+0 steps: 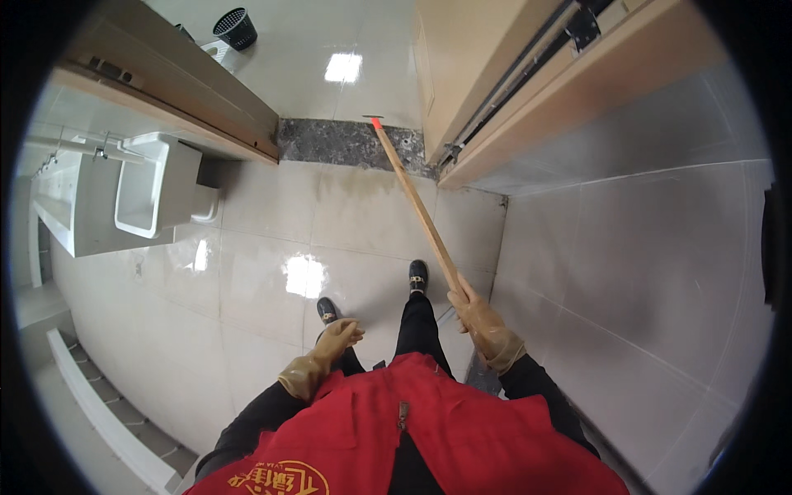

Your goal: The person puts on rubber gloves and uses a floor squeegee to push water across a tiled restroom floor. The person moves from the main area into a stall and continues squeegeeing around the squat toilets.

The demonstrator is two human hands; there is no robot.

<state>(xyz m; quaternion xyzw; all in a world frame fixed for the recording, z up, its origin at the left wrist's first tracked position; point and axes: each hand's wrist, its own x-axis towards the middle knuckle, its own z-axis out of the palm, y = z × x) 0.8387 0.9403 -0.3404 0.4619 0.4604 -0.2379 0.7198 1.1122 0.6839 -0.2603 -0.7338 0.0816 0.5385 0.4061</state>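
My right hand (479, 318), in a tan rubber glove, is closed around a long wooden handle (417, 204). The handle slants up and to the left, ending in a red collar (376, 124) with a thin flat metal head (373, 116) at the far edge of the dark stone threshold (346, 141). Whether the head touches the floor cannot be told. My left hand (339, 340), gloved alike, is held before my left thigh with its fingers curled and nothing visible in it. Pale floor tiles (266, 247) lie before me, with brownish stains near the threshold.
A wooden door (470, 55) and frame stand at the right of the doorway, a tiled wall (619, 247) nearer. On the left are a wooden frame (185, 117), a white sink (167, 185) and a white basin unit (74, 204). A black perforated basket (235, 30) stands beyond.
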